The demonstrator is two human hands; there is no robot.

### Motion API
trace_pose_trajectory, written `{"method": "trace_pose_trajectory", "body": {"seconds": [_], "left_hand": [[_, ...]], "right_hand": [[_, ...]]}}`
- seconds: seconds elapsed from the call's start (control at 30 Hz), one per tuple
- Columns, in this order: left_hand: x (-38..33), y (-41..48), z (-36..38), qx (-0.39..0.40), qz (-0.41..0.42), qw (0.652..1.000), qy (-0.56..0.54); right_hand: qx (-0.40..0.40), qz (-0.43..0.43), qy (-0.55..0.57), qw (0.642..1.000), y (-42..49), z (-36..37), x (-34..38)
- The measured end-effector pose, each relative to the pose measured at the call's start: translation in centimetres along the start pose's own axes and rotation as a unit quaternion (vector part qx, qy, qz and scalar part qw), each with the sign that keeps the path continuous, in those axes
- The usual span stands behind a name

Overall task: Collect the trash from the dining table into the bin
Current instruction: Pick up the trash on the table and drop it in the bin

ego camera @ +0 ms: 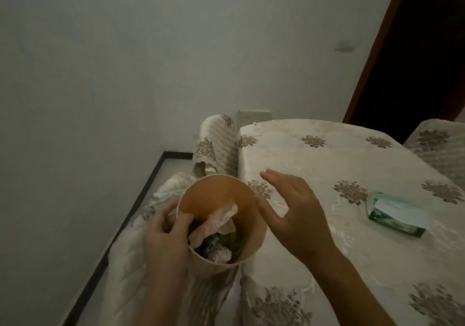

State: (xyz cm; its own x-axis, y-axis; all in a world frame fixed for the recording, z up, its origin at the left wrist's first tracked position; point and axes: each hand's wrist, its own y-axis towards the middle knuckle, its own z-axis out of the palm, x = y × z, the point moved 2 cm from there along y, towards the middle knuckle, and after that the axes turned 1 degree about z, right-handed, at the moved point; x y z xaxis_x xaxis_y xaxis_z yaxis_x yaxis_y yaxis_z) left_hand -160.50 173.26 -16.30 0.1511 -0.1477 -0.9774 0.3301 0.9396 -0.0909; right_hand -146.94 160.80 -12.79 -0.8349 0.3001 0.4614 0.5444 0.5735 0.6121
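Bin [216,195]: raised against the worktop [327,154] edge, probably so scraps can drop straight in
Left hand [166,235]: at the bin's left rim, fingers [181,222] curled over the rim, gripping it to steady the bin
Right hand [294,215]: just right of the bin, above the worktop, fingers straight and spread, holding nothing
Trash [216,225]: crumpled tissues and scraps inside the bin
Tissue pack [397,215]: on the worktop, well right of the bin; cannot tell whether it is trash

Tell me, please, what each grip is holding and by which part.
The left grip holds the bin by its left rim, fingers curled over the edge; the right grip is open and holds nothing.
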Motion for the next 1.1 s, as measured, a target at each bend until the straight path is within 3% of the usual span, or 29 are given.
{"method": "trace_pose_trajectory", "body": {"seconds": [0.37, 0.8, 1.1], "left_hand": [[-8.3, 1.6, -13.0, -0.134, 0.116, 0.981, -0.074], [-9.9, 14.0, -33.6, -0.172, 0.078, 0.981, -0.033], [-10.5, 25.0, -36.0, -0.168, 0.072, 0.982, -0.042]], "right_hand": [[0.015, -0.072, -0.016, 0.997, 2.7, 4.2, 10.2], [0.087, -0.058, -0.059, 0.993, 3.4, 23.5, 24.4], [0.091, -0.038, -0.097, 0.99, 9.2, 31.1, 25.4]]}}
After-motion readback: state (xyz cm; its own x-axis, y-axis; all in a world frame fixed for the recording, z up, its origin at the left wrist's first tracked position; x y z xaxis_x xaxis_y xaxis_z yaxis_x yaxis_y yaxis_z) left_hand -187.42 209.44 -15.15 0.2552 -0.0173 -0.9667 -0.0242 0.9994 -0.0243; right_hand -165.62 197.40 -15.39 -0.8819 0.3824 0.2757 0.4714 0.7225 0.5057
